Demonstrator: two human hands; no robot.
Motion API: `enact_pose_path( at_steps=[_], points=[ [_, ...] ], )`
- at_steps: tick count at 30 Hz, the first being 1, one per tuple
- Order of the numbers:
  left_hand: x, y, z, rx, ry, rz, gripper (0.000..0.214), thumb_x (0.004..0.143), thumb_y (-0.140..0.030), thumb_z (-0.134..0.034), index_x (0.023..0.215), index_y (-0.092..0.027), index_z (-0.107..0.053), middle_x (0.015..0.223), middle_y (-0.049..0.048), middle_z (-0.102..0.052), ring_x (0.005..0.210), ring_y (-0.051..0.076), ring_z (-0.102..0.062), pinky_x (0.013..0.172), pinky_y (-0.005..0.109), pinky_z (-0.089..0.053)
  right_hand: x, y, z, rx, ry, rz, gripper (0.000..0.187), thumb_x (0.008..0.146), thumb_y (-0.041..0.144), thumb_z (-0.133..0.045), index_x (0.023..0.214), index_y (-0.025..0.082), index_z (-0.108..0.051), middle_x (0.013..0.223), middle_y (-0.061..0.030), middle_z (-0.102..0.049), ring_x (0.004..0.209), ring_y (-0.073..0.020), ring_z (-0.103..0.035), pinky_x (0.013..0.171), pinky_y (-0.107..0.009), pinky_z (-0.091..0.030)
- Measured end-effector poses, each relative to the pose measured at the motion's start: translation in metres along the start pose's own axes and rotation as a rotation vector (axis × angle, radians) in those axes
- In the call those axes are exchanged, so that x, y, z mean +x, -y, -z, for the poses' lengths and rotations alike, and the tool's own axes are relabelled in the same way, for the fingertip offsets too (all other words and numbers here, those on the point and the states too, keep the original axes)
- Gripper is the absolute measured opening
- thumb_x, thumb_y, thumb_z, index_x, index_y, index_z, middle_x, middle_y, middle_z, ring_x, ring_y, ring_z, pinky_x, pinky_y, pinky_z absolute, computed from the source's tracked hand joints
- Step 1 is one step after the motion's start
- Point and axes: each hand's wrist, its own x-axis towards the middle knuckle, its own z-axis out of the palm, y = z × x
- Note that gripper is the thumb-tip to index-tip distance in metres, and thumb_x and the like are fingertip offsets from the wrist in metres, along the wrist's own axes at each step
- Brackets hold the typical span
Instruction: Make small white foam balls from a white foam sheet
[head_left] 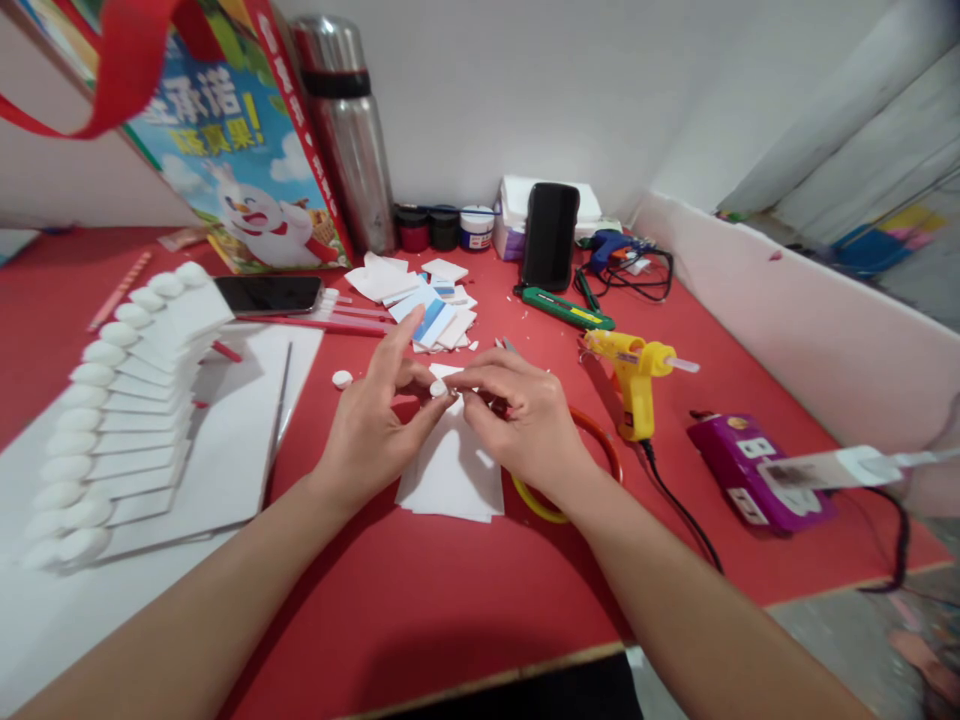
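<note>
- Head view: left hand (371,420) pinches a small white disc (438,388), one finger raised.
- Right hand (525,405): fingertips bunched at the disc's right side; cannot tell whether they grip anything.
- Disc is above the far part of the white sheets (454,475).
- Yellow glue gun (636,375) lies right; a loose white cap (342,379) left.

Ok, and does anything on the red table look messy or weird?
A little: white scraps lie jumbled at different angles beyond the left hand, and crumbs are scattered between them and the green cutter. It looks odd beside the neatly fanned white pieces.
</note>
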Motion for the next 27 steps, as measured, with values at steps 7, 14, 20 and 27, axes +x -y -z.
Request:
enact_pose_path(
  at_steps=[7,14,20,27],
  points=[
    [0.001,0.003,0.001,0.082,0.073,-0.001,0.082,0.081,-0.025,-0.076,0.154,-0.03,-0.038,0.083,-0.001,-0.07,0.074,0.019,-0.065,0.078,0.03,-0.051,0.001,0.002,-0.001,-0.016,0.084,-0.097,0.012,0.083,0.014,-0.062,0.091,0.017,-0.071,0.09,-0.0045,-0.066,0.061,-0.0089,-0.056,0.059,-0.025,-0.048],
    [0.0,0.012,0.001,0.15,0.133,-0.011,0.086,0.086,-0.026,-0.07,0.158,-0.027,-0.025,0.083,-0.0012,-0.069,0.076,0.017,-0.065,0.076,0.028,-0.053,-0.001,0.0,-0.002,-0.014,0.112,-0.109,0.008,0.085,0.015,-0.062,0.09,0.016,-0.069,0.087,-0.0033,-0.063,0.062,-0.0087,-0.055,0.058,-0.024,-0.047],
    [0.001,0.013,0.0,0.083,0.153,0.013,0.085,0.087,-0.025,-0.069,0.158,-0.026,-0.024,0.082,-0.0021,-0.067,0.074,0.015,-0.063,0.076,0.028,-0.052,-0.001,0.0,-0.002,-0.023,0.114,-0.08,0.008,0.084,0.014,-0.061,0.087,0.015,-0.068,0.087,-0.0033,-0.063,0.062,-0.0088,-0.055,0.058,-0.025,-0.046],
    [0.003,0.012,0.0,-0.065,0.188,0.101,0.084,0.086,-0.026,-0.07,0.158,-0.024,-0.026,0.077,-0.0042,-0.063,0.069,0.013,-0.06,0.072,0.026,-0.051,0.001,0.002,-0.001,-0.039,0.111,-0.083,0.005,0.083,0.015,-0.061,0.082,0.016,-0.065,0.081,-0.0018,-0.06,0.062,-0.0099,-0.053,0.058,-0.025,-0.043]
  ],
)
